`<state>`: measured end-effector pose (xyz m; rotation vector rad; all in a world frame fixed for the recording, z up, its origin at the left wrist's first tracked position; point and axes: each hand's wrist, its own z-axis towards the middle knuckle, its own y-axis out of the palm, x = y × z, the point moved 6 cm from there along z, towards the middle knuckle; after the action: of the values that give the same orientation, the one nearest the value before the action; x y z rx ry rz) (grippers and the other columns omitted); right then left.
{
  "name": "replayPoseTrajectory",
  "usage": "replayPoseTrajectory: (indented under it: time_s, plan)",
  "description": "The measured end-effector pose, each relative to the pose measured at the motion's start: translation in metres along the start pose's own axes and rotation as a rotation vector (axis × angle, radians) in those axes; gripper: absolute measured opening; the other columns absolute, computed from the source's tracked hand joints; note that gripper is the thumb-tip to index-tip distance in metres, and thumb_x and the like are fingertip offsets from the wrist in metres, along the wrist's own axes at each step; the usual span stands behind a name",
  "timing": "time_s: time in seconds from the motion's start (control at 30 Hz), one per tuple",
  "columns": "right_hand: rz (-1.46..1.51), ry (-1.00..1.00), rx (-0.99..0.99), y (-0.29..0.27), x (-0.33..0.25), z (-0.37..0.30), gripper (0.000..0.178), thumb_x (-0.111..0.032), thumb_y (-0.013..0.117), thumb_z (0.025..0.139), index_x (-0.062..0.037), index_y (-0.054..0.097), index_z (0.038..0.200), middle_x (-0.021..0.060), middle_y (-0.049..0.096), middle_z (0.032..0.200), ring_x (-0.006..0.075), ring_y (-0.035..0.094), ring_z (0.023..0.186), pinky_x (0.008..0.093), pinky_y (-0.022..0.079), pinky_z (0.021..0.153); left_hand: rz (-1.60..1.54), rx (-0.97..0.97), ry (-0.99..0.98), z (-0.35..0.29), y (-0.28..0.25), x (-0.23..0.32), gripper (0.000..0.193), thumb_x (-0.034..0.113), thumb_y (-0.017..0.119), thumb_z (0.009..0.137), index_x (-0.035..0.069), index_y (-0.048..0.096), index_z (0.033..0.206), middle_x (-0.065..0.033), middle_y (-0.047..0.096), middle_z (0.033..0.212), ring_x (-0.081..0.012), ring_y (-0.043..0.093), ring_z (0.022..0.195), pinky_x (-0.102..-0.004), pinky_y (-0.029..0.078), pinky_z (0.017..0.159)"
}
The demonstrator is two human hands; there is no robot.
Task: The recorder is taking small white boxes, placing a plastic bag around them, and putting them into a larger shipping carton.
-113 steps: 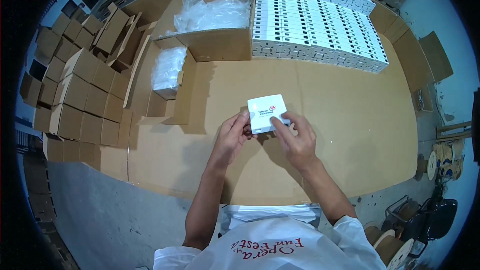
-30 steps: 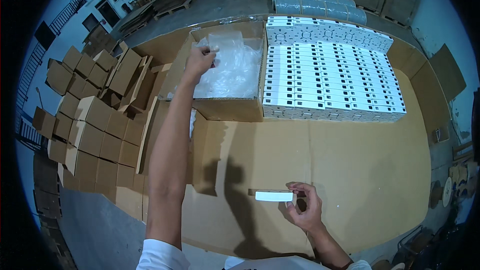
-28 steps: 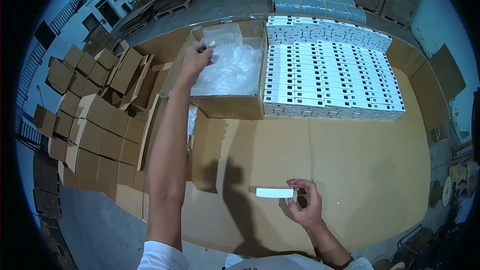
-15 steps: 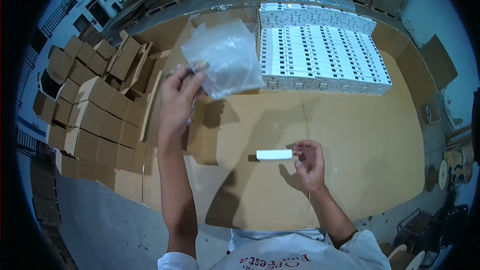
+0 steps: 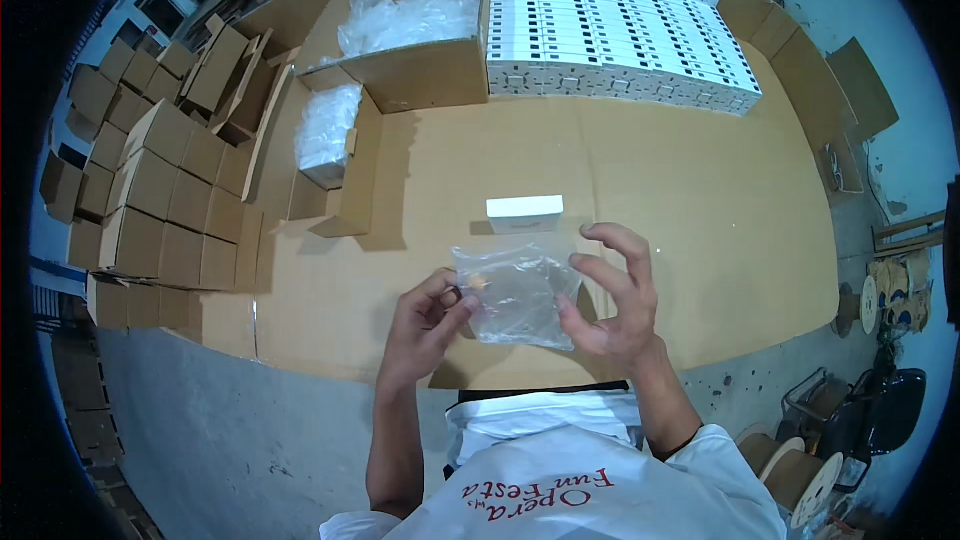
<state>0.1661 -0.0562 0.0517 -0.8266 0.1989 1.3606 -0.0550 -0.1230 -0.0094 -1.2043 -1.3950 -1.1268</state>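
Note:
My left hand [image 5: 428,325] pinches the left edge of a clear plastic bag [image 5: 522,302] over the front of the cardboard-covered table. At the bag's right edge is my right hand [image 5: 617,302], thumb and fingers apart; whether it touches the plastic I cannot tell. Just beyond the bag a small white box [image 5: 525,212] stands on the cardboard. A cardboard bin [image 5: 420,75] at the back holds a heap of clear bags [image 5: 415,20]. In front of it and to the left, a smaller open carton [image 5: 362,175] contains a plastic-wrapped stack [image 5: 328,130].
Rows of white boxes with dark marks [image 5: 620,35] fill the back right of the table [image 5: 700,240]. Brown cartons [image 5: 165,200] are stacked along the left side. Cardboard walls [image 5: 800,60] edge the right. Spools [image 5: 800,480] and a black chair [image 5: 890,415] stand on the floor at right.
My left hand has brought the plastic bag from the back left down toward me. My right hand has moved from beside the white box to the bag's right edge. The view has tilted nearer.

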Motion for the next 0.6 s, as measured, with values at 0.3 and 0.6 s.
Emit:
replayPoseTrajectory:
  time_s: [0.3,0.6]
  plan:
    - [-0.256,0.047,-0.237,0.015,-0.010,-0.023,0.038,-0.011,0.083,0.065,-0.0118,0.071,0.100,0.0131,0.056,0.133,0.0356,0.051,0.123,0.0466,0.040,0.102,0.082,-0.115,-0.083,-0.021,0.029,-0.049,0.021,-0.001,0.061,0.097,-0.002,0.065,0.117,0.0023,0.057,0.088,-0.0042,0.054,0.078,-0.0217,0.047,0.071]
    - [-0.260,0.087,-0.281,0.028,-0.001,-0.029,0.028,-0.012,0.082,0.070,-0.0113,0.071,0.096,0.0126,0.055,0.135,0.0350,0.050,0.127,0.0467,0.040,0.102,-0.031,-0.059,-0.028,-0.018,0.032,-0.062,0.019,-0.006,0.063,0.094,-0.003,0.064,0.113,-0.0027,0.061,0.097,-0.0074,0.059,0.087,-0.0228,0.050,0.076]
